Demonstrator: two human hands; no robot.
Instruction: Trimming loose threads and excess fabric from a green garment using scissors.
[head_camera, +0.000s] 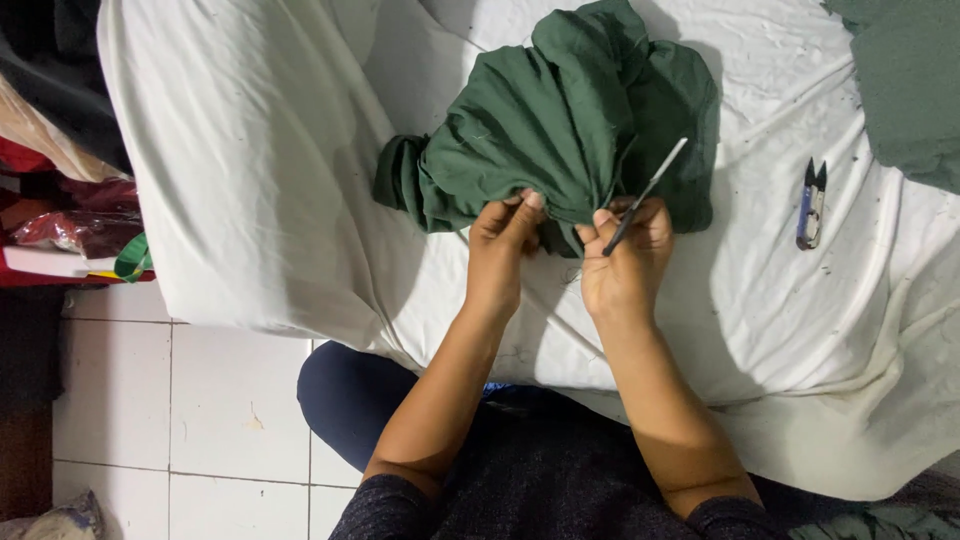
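Observation:
A bunched dark green cloth (560, 120) lies on a white sheet (270, 150). My left hand (503, 250) pinches the cloth's near edge between thumb and fingers. My right hand (628, 258) also grips that edge, just to the right, and holds a thin grey stick-like tool (648, 192) that points up and to the right over the cloth. The two hands are close together, almost touching.
Small blue-handled thread snips (811, 205) lie on the sheet to the right. More green fabric (905, 80) sits at the top right corner. Stacked red and dark items (60, 200) are at the left; white floor tiles (200, 400) show below.

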